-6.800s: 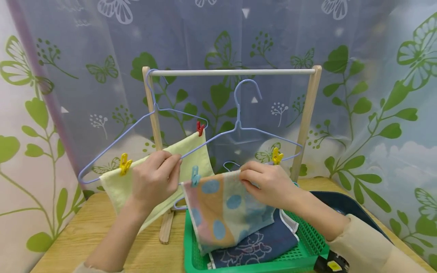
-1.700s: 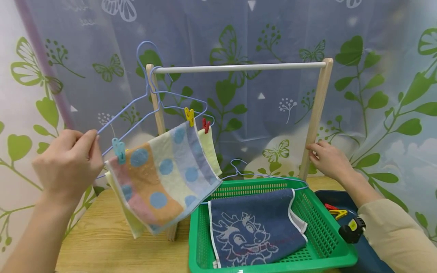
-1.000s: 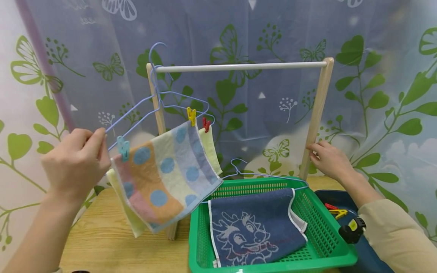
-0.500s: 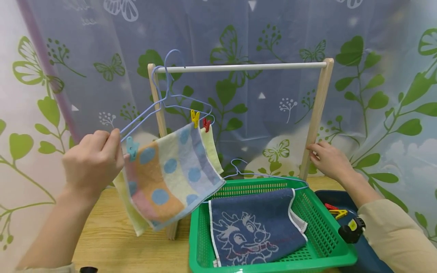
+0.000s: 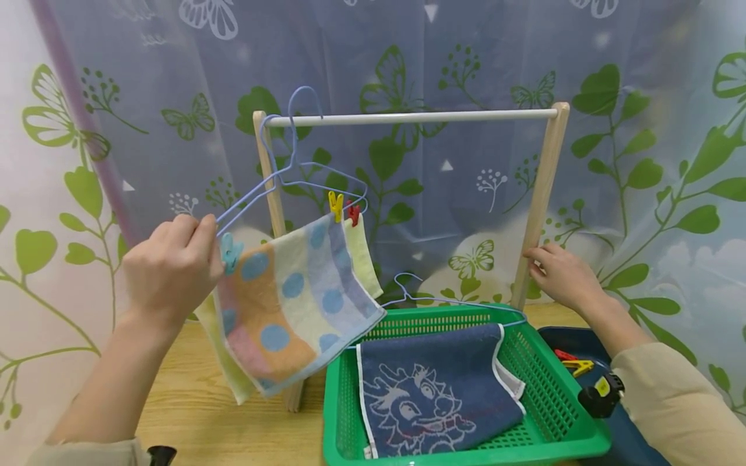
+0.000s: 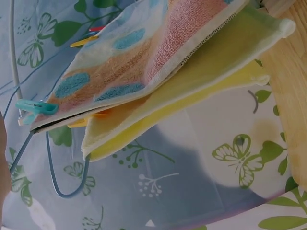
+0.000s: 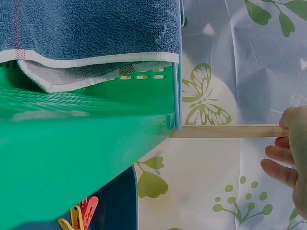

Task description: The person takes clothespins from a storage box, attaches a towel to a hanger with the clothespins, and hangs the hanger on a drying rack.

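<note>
My left hand (image 5: 171, 268) grips the left shoulder of a blue wire hanger (image 5: 296, 152). The hanger's hook arches over the white rail (image 5: 419, 118) near its left end, its tip level with the rail. From it hangs a colourful dotted towel (image 5: 294, 285), held by a teal clothespin (image 5: 231, 252) and a yellow clothespin (image 5: 335, 206). Behind hangs a pale yellow towel (image 6: 192, 103) on another hanger, a red clothespin (image 5: 353, 212) at its corner. My right hand (image 5: 562, 275) pinches the rack's right wooden post (image 5: 539, 200) between thumb and index finger; its other fingers are loosely bent.
A green basket (image 5: 466, 459) stands on the wooden table (image 5: 233, 427). Inside is a navy towel (image 5: 437, 388) on a blue hanger (image 5: 406, 288) leaning on the back rim. To the right, a dark blue tray (image 5: 632, 427) holds red and yellow clothespins (image 5: 577, 366).
The dotted towel on its hanger went from above the basket to the left of the rack. Lately my left hand moved it rightward, bringing the hook over the rail. My right hand left the towel for the post.
</note>
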`<state>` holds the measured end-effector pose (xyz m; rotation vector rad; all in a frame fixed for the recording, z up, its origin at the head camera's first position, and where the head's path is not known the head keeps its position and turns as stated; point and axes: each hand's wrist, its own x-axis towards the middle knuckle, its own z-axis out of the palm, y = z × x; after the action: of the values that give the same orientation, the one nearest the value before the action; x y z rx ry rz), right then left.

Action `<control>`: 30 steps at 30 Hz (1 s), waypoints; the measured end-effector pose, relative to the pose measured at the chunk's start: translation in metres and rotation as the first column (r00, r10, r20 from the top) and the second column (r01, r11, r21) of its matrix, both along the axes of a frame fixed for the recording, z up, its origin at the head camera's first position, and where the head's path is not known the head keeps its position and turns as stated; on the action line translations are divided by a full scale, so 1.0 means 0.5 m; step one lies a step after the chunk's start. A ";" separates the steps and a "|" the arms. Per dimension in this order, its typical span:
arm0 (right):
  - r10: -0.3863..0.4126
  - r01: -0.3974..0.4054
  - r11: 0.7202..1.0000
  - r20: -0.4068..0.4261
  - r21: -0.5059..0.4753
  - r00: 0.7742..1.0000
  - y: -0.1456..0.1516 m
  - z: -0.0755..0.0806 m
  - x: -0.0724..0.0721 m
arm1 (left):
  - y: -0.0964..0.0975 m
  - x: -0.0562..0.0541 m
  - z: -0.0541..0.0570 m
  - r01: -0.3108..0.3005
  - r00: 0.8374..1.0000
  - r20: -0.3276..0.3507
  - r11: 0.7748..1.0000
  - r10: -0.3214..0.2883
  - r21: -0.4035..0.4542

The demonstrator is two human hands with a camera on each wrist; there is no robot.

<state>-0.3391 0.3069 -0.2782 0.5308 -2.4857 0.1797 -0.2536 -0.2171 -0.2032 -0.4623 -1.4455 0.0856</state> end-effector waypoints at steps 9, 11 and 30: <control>0.000 0.000 1.000 0.001 0.005 1.000 0.000 -0.003 0.001 | 0.008 -0.010 0.004 -0.014 0.999 0.050 1.000 0.015 -0.018; 0.001 -0.001 1.000 0.000 0.004 1.000 0.000 -0.002 0.000 | 0.010 -0.011 0.004 -0.016 0.998 0.059 0.999 0.018 -0.032; -0.008 0.008 1.000 0.002 0.008 1.000 0.000 0.001 0.003 | 0.019 -0.031 0.007 -0.005 0.999 0.051 0.996 0.010 -0.085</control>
<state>-0.3376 0.3069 -0.2777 0.5242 -2.4915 0.1679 -0.2689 -0.2076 -0.1996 -0.5323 -1.4982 0.1425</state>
